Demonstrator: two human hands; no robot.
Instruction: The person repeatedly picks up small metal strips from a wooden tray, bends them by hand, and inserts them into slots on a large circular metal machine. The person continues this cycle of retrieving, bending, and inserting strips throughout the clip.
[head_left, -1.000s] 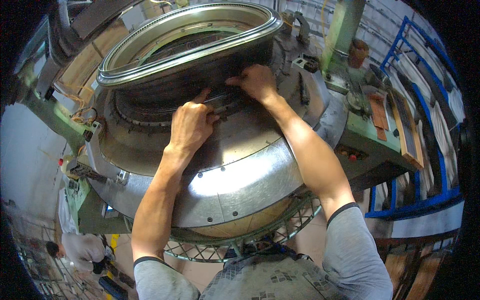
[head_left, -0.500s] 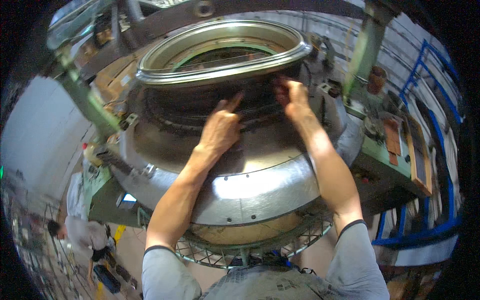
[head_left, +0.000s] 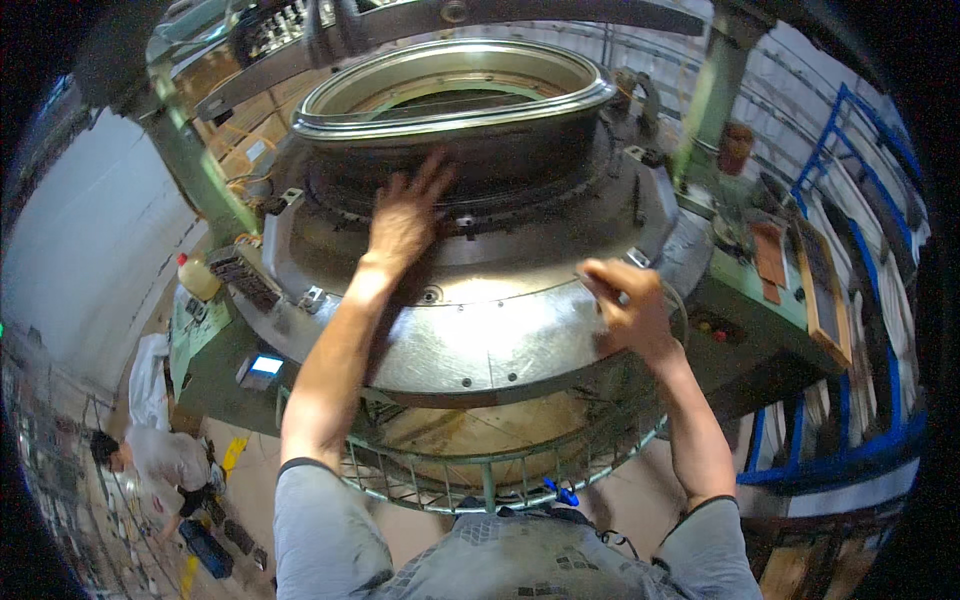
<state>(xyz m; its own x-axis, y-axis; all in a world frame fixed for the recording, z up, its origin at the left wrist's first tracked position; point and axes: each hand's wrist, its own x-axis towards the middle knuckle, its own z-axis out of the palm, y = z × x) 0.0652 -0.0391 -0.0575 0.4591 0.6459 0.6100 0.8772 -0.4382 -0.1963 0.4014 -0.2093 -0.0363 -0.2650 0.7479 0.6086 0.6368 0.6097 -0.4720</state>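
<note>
A large round metal machine fills the middle, with a shiny raised ring [head_left: 455, 122] above a dark cylindrical wall [head_left: 520, 155]. Around it runs a wide, bright metal skirt [head_left: 490, 335]. My left hand [head_left: 405, 220] is open, fingers spread towards the dark wall; whether the fingertips touch it I cannot tell. Over the right front of the skirt is my right hand [head_left: 632, 308], its fingers curled together. What those fingers hold, if anything, is too small and blurred to make out.
Green posts [head_left: 205, 175] flank the machine. A curved metal railing [head_left: 490, 480] runs close in front of me. At right are a blue rack [head_left: 865, 260] and a wooden-framed board [head_left: 825, 295]. A bottle [head_left: 200, 278] stands left. Another person [head_left: 165, 470] bends at lower left.
My right hand has drawn back from the dark wall towards me, out over the skirt. My left hand has shifted slightly left and up, its fingers spreading from a pointing shape.
</note>
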